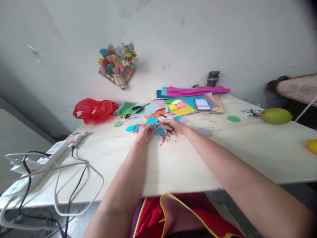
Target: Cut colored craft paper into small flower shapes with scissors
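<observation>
My left hand (145,133) is closed on a blue paper flower (152,122) with a scalloped edge, held above the table. Black-handled scissors (169,126) are in my right hand (175,127), their blades pointing up and left, close beside the flower. Another blue paper flower (132,128) lies to the left of my left hand, on top of other coloured pieces. Beneath and between the hands are a blue paper piece (160,131) and small colourful paper scraps (168,139). A lilac paper circle (204,133) rests right of my right wrist.
Behind the hands lie coloured paper sheets (188,109), a second pair of scissors (137,108) and a rolled pink sheet (198,91). A red plastic bag (95,110) sits back left; a power strip (37,168) with loose cables is at left. A green mango (276,116) lies right.
</observation>
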Demonstrator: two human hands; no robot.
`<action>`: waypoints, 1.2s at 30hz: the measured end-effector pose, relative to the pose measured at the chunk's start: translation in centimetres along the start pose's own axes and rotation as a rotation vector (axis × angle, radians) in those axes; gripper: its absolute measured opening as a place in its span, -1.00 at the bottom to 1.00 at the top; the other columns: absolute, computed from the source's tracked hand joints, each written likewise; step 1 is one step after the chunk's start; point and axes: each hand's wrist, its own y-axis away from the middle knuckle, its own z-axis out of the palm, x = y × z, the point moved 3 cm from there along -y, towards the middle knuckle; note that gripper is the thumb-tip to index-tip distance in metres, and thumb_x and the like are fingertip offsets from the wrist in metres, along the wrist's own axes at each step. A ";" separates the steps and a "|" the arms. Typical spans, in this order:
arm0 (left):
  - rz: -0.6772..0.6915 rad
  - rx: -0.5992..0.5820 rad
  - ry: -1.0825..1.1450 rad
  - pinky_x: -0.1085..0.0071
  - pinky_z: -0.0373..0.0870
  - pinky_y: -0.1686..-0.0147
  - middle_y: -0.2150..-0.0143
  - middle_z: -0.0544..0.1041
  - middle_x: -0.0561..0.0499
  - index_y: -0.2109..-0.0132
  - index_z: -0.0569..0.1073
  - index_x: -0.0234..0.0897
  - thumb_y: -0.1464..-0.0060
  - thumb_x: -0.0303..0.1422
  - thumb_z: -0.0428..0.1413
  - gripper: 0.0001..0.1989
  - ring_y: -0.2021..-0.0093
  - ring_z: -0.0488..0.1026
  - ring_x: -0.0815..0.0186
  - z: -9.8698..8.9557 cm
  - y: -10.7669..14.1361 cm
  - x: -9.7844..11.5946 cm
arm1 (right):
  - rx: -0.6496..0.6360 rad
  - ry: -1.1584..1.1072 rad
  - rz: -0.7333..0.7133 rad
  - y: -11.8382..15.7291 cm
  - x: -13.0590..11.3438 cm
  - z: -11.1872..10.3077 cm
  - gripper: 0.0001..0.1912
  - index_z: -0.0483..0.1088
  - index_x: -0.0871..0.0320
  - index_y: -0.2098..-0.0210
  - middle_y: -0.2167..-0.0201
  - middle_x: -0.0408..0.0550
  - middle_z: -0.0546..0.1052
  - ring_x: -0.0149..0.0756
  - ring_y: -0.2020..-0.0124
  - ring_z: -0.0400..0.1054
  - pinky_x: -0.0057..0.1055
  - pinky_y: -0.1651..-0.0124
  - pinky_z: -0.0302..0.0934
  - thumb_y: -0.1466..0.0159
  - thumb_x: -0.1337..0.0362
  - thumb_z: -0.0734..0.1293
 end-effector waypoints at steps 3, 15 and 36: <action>0.007 -0.011 -0.004 0.22 0.54 0.13 0.43 0.59 -0.08 0.42 0.53 -0.39 0.25 -0.52 0.31 -0.86 0.34 0.57 0.19 -0.1 -0.1 -0.1 | 0.008 0.017 0.008 0.1 -0.1 0.0 -0.72 0.31 0.20 0.37 0.68 -0.23 0.42 -0.55 0.76 0.22 -0.64 0.79 -0.06 -0.20 0.10 0.36; 0.012 0.027 -0.037 0.24 0.53 0.13 0.42 0.59 -0.10 0.40 0.52 -0.38 0.22 -0.48 0.31 -0.85 0.22 0.59 0.10 -0.1 -0.2 0.1 | 0.000 -0.004 -0.002 0.1 -0.3 0.1 -0.71 0.30 0.19 0.40 0.71 -0.25 0.39 -0.56 0.76 0.18 -0.63 0.79 -0.11 -0.16 0.10 0.39; 0.045 0.024 -0.058 0.21 0.51 0.11 0.42 0.59 -0.07 0.42 0.51 -0.35 0.26 -0.42 0.34 -0.81 0.20 0.58 0.10 -0.5 -0.4 0.1 | 0.009 0.013 0.020 0.4 -1.1 0.5 -0.72 0.30 0.21 0.47 0.76 -0.28 0.31 -0.57 0.78 0.11 -0.61 0.75 -0.01 -0.12 0.15 0.42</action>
